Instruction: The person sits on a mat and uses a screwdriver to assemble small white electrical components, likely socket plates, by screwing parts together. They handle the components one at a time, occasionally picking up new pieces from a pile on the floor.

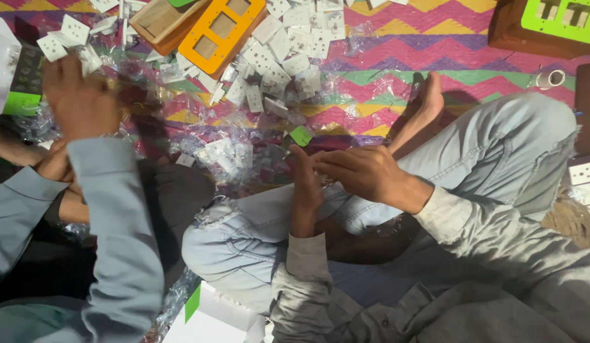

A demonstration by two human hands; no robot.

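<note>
**Risks.** The small green piece (301,135) is seen at the tips of the left hand (304,187), over a mat (435,38) littered with clear plastic wrappers (257,165) and white switch plates (279,57). If the piece were let slip, it is judged that it could be lost among the wrappers, which are heaped right beneath it. The hands are worked above the person's own folded knee (244,235), so a dropped part could also roll into the lap. A co-worker's hand (79,101) is raised well apart on the left side; no interference is expected, though the shared pile of plates lies between both people and could be disturbed by either. The light is dim, and small parts may be misjudged.

**Grip.** The left hand is held upright with fingers close together, the fingertips touching or just beside the green piece; whether the piece is actually pinched cannot be told. The right hand (365,171) is curled narrowly and pressed against the left, its fingers turned inward; what is enclosed, if anything, is hidden.

**Surroundings.** An orange frame (200,28) and a wooden tray (156,22) are noted farther off; a white box (212,321) lies near the knee.
</note>
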